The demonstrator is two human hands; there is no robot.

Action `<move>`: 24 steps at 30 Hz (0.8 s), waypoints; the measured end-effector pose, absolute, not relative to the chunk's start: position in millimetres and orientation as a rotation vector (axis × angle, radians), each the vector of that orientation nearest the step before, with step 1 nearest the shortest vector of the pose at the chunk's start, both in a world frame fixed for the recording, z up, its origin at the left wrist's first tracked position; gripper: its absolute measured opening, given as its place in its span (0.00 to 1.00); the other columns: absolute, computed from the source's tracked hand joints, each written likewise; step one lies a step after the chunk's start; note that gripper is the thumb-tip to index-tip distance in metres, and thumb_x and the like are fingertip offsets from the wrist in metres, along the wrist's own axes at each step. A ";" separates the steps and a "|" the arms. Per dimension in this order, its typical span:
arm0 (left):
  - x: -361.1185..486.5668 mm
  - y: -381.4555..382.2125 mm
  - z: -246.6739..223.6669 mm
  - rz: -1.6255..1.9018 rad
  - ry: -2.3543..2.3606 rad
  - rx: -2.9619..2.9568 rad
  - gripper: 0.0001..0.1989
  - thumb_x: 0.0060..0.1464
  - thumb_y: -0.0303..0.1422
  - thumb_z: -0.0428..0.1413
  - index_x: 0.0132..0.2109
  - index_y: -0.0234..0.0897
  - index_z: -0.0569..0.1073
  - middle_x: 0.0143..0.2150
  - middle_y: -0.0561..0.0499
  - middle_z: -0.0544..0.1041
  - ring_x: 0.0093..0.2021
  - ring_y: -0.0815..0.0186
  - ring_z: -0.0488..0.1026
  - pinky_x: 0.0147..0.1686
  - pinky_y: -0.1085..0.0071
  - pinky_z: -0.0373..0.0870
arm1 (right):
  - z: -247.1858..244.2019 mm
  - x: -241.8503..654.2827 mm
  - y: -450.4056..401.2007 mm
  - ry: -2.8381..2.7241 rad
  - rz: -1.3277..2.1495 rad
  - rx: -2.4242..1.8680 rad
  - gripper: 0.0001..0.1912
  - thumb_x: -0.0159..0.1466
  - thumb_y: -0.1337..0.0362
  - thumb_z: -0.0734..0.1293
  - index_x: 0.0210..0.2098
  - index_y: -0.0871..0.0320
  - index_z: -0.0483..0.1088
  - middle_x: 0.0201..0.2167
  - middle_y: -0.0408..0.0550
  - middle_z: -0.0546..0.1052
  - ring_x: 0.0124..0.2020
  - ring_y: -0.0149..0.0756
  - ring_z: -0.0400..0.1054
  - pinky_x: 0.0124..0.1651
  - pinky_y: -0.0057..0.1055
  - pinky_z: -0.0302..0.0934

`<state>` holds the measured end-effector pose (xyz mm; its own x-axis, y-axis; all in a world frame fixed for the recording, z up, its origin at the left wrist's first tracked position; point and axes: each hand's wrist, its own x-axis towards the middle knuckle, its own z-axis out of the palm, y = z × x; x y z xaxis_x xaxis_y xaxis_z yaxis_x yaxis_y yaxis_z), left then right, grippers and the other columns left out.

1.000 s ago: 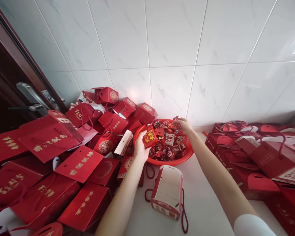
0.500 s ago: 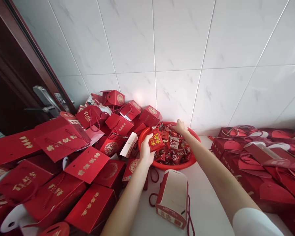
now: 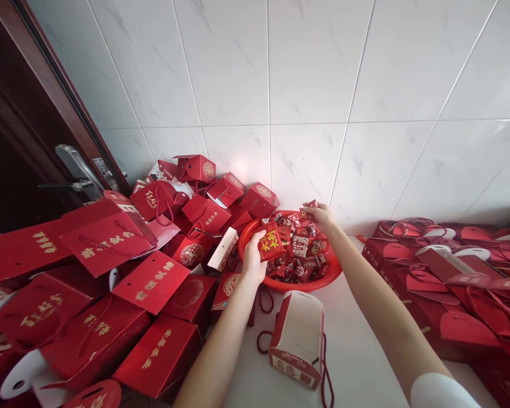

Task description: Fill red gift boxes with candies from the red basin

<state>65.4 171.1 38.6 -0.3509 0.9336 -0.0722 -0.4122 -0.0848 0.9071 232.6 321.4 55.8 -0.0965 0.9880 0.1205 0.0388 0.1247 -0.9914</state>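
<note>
My left hand is closed on a red candy packet with yellow lettering, held over the left side of a red plastic basket. Wrapped candies in red, brown and white fill the basket. Above its far right edge, my right hand pinches a small red wrapped candy between the fingertips. Just in front of the basket stands a red and cream gift box with dark red cord handles, on the white surface.
Red gift boxes with gold lettering are piled on the left. More red boxes with rounded flaps crowd the right side. A tiled wall rises behind, and a dark door with a metal handle is at far left.
My right hand has risen slightly from among the candies and shifted right, now with a small red candy in its fingers. My left hand keeps its packet in nearly the same place.
</note>
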 end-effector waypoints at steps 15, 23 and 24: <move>71.6 162.0 46.1 1.487 0.962 0.644 0.08 0.45 0.32 0.62 0.35 0.35 0.78 0.31 0.51 0.83 0.33 0.63 0.80 0.36 0.70 0.77 | 93.2 267.6 133.9 -1.581 1.631 -0.471 0.14 0.53 0.61 0.77 0.37 0.58 0.75 0.30 0.42 0.72 0.26 0.27 0.63 0.28 0.26 0.61; 66.9 140.1 64.1 1.393 0.977 0.961 0.15 0.42 0.39 0.66 0.37 0.37 0.80 0.36 0.49 0.83 0.39 0.57 0.80 0.42 0.64 0.75 | 90.0 259.8 110.9 -2.052 1.481 -0.725 0.09 0.59 0.64 0.72 0.39 0.60 0.75 0.30 0.43 0.74 0.30 0.31 0.68 0.33 0.29 0.63; 66.4 136.4 67.3 1.396 0.958 0.998 0.15 0.41 0.39 0.66 0.38 0.37 0.80 0.36 0.49 0.83 0.41 0.57 0.80 0.43 0.64 0.75 | 89.7 259.7 110.9 -2.064 1.439 -0.730 0.09 0.59 0.64 0.71 0.39 0.59 0.75 0.31 0.43 0.74 0.30 0.31 0.68 0.33 0.29 0.63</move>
